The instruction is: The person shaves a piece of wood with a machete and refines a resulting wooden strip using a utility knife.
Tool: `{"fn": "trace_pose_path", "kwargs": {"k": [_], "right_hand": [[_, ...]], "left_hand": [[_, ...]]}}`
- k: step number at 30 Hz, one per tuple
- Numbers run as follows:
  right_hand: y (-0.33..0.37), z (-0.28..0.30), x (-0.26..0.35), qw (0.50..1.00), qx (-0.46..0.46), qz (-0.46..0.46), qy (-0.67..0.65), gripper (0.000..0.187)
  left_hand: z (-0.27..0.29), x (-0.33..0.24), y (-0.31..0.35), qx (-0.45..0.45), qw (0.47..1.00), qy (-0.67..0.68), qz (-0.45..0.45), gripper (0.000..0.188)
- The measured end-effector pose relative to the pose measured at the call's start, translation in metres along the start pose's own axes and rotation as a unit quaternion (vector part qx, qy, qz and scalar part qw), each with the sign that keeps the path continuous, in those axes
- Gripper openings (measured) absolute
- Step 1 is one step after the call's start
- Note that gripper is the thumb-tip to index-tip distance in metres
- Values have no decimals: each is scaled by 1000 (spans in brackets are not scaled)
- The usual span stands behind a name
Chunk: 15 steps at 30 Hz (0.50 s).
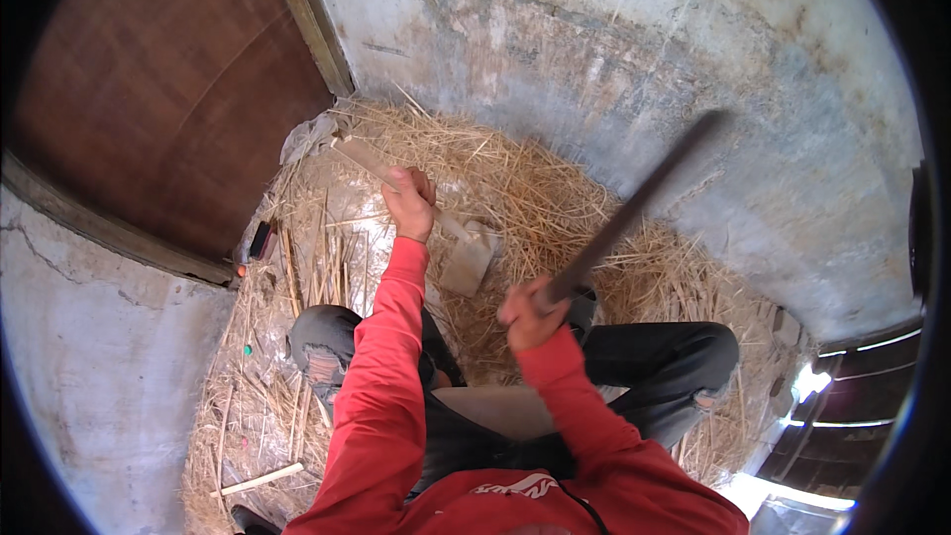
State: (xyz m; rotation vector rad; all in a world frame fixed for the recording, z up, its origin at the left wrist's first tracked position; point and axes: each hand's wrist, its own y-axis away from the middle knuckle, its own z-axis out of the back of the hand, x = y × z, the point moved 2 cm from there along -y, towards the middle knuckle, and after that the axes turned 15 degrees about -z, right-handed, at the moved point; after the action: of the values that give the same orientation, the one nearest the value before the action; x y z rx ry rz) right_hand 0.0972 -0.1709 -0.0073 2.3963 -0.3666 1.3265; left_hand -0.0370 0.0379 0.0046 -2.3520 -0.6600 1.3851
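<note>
Wooden stake (416, 200) lies slanted on straw (535, 198), gripped by left hand (409, 203); right hand (532, 313) clenches a raised dark blade (634, 208).

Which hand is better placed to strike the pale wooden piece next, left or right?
Right, probably. The right hand grips a long dark blade raised and motion-blurred above the straw. The left hand is busy holding the pale wooden piece steady at arm's length.
</note>
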Motion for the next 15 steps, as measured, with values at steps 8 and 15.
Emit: {"fn": "trace_pose_path", "kwargs": {"k": [8,15], "right_hand": [[33,104,-149,871,-6,-473,132,18],[-4,-26,59,947,72,-313,-1,22]], "left_hand": [[3,-16,4,10,1000,3,-4,64],[-13,-6,16,83,994,-60,-45,62]]}}
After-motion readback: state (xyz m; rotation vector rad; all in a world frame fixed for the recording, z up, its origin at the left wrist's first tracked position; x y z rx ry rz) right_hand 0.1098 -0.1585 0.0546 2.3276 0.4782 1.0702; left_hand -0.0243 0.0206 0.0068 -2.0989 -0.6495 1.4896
